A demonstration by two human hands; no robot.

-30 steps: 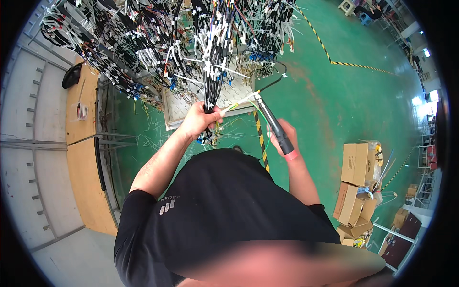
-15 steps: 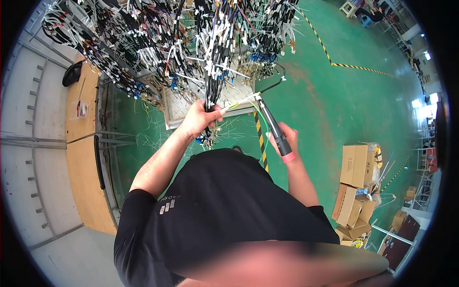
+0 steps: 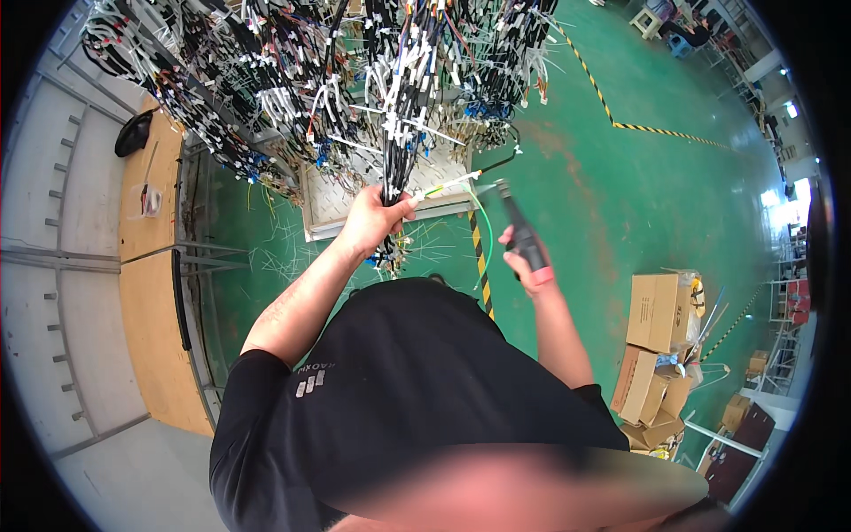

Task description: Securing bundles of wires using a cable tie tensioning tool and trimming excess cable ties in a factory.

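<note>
My left hand (image 3: 372,222) is closed round the lower part of a hanging wire harness (image 3: 398,164), a thick bundle of black cables with white ties. By its thumb, a thin branch (image 3: 456,183) of white, yellow and black wire sticks out to the right. A loose green wire (image 3: 489,229) curves down from that branch. My right hand (image 3: 530,268) grips a slim black hand tool (image 3: 521,229) with a red end. The tool's tip stands apart from the branch, a little to its right, and is slightly blurred.
More wire harnesses (image 3: 257,97) hang at the far left, above a pale tray (image 3: 328,213). Cut tie ends litter the green floor (image 3: 275,248). A wooden bench (image 3: 155,328) stands at the left, cardboard boxes (image 3: 656,310) at the right. Far off, a person (image 3: 696,34) sits.
My right hand has drawn the black tool away from the wire branch, to the right and slightly down. The green wire now hangs in plain sight. My left hand holds its place.
</note>
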